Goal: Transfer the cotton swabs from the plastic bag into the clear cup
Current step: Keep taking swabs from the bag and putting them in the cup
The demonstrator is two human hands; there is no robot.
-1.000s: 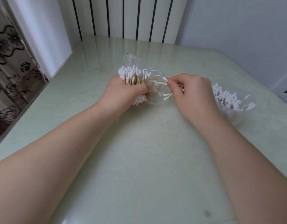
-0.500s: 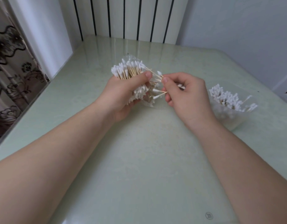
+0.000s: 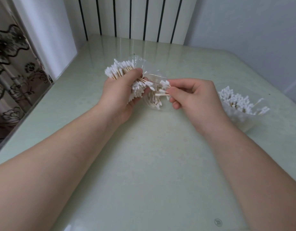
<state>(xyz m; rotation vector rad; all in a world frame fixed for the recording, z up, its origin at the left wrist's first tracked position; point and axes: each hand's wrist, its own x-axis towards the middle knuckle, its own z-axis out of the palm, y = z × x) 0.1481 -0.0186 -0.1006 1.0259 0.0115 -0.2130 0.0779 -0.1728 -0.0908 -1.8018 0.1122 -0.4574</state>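
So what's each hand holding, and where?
Left hand grips the bundle of white-tipped wooden cotton swabs round its middle; right hand pinches a few loose swabs by their sticks.

Tabletop: pale green tabletop [image 3: 144, 164], smooth, glossy.
Bag: clear thin plastic bag [image 3: 139, 62], crinkled, shiny.
Swabs: white-tipped cotton swabs [image 3: 119, 69], fluffy matt tips, bare pale wooden sticks.
Cup: clear round plastic cup [image 3: 244, 122], smooth, at right.
Curtain: black-flowered curtain [image 3: 12, 72], matt cloth, left edge.
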